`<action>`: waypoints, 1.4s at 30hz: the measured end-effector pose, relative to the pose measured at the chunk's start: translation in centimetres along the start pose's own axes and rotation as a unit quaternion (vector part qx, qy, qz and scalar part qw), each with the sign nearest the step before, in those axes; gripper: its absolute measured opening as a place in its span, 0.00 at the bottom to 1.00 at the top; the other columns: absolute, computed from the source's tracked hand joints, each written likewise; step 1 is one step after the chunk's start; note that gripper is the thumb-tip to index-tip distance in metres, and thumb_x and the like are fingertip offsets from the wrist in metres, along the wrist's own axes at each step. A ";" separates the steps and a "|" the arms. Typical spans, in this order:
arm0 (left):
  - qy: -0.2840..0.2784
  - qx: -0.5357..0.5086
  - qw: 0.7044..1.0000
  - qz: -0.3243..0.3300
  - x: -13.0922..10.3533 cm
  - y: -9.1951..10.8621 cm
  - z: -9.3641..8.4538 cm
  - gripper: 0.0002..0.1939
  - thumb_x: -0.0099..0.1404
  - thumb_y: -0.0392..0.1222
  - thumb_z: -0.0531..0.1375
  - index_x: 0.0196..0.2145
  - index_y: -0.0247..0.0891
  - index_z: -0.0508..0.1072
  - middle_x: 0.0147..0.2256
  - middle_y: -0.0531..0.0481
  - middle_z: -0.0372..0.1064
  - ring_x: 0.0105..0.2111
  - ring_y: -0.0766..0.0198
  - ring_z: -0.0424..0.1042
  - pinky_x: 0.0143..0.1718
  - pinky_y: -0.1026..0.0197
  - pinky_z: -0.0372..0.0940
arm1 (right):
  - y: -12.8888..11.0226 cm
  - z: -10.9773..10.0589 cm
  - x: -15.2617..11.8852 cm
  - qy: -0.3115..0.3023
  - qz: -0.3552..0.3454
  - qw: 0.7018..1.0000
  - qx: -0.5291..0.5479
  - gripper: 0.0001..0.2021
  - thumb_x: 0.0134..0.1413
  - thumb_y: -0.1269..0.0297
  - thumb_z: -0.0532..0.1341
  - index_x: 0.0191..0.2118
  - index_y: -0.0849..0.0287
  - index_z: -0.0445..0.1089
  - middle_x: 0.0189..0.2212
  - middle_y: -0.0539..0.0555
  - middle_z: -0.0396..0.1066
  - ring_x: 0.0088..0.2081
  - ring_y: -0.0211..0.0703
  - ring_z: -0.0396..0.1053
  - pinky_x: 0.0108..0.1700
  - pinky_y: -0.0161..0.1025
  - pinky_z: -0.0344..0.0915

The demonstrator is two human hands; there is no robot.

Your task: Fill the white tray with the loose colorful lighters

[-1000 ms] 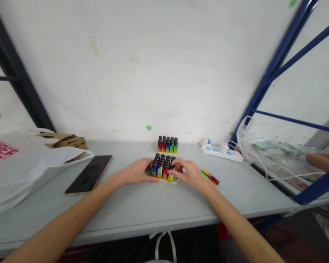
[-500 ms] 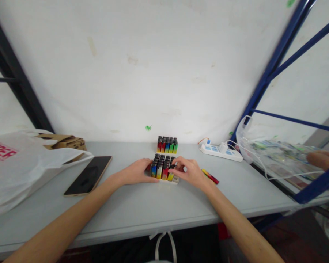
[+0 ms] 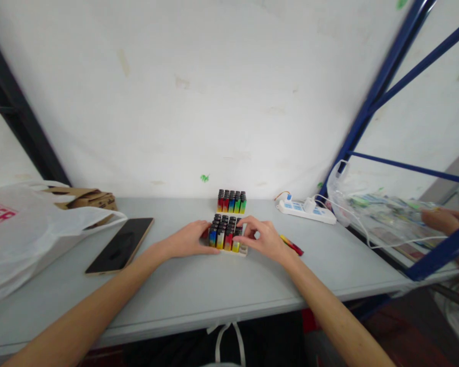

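Several upright lighters [image 3: 221, 237] with black tops stand in rows in a pale tray [image 3: 243, 251] at the middle of the table. My left hand [image 3: 192, 238] rests against the tray's left side, thumb along its front edge, fingers apart. At the right side, my right hand [image 3: 258, 236] has its thumb and forefinger closed around a lighter [image 3: 236, 246] in the front row. Front-right slots of the tray show bare. One red and yellow lighter [image 3: 291, 245] lies on the table right of my right hand.
Behind stands a second block of lighters [image 3: 231, 202]. A phone [image 3: 120, 245], a white plastic bag [image 3: 30, 229] and cardboard [image 3: 87, 200] are at left. A power strip [image 3: 308, 211] is at right, and another person's hand [image 3: 445, 221] shows beyond the blue frame [image 3: 371, 107].
The view has shifted slightly. My right thumb and forefinger are a little lower at the front-right lighter, which now sits lower in the tray. My left hand has stayed at the tray.
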State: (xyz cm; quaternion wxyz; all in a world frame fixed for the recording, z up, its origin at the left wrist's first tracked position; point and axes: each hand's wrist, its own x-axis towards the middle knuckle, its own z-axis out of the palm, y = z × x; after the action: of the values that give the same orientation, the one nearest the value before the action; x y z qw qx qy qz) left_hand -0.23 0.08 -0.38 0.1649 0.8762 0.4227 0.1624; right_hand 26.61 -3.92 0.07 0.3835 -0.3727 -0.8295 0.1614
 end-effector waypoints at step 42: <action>0.004 -0.003 1.000 0.015 0.0 0.0 -0.2 0.33 0.51 0.71 0.64 0.39 0.37 0.74 0.38 0.44 0.74 0.37 0.50 0.74 0.38 0.55 0.66 | 5.1 -8.1 -2.4 0.114 0.208 0.971 0.017 0.23 0.59 0.42 0.58 0.45 0.58 0.72 0.23 0.47 0.66 0.21 0.36 0.59 0.23 0.35 0.57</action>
State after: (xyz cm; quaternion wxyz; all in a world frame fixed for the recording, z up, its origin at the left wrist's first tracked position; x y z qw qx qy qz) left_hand -0.32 0.10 -0.15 0.1638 0.8813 0.4097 0.1693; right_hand 36.27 -2.42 1.33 0.4395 -0.5464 -0.6819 0.2078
